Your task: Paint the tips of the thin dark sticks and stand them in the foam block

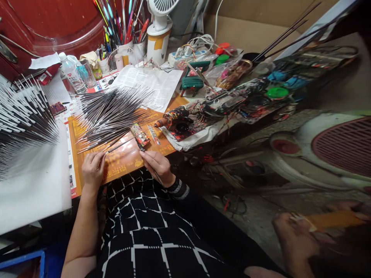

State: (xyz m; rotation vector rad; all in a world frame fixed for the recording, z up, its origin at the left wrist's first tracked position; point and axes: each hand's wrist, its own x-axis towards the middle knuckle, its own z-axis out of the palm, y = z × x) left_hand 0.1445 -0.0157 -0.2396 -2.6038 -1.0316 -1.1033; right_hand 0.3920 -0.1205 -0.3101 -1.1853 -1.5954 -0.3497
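Note:
My left hand (93, 166) is at the front of the orange board, fingers closed on the end of a thin dark fishing float (118, 146). The float slants up to the right, toward the orange tip of a paint-smeared motor tool (162, 122). Pinched in my right hand (158, 166) is a slim brush (142, 148) with a dark tip, close under the float; its handle end shows below the palm. A small colourful box (140, 134) lies just beyond that hand. Behind my left hand is a large pile of similar dark floats (111, 112).
White-tipped floats (26, 112) stand in white foam (37, 185) at left. A water bottle (71, 71), brush pots (125, 52) and a fan (159, 38) line the back. Paint-stained tools and a green clamp (192, 82) crowd the right. Another person's hands (301, 239) show lower right.

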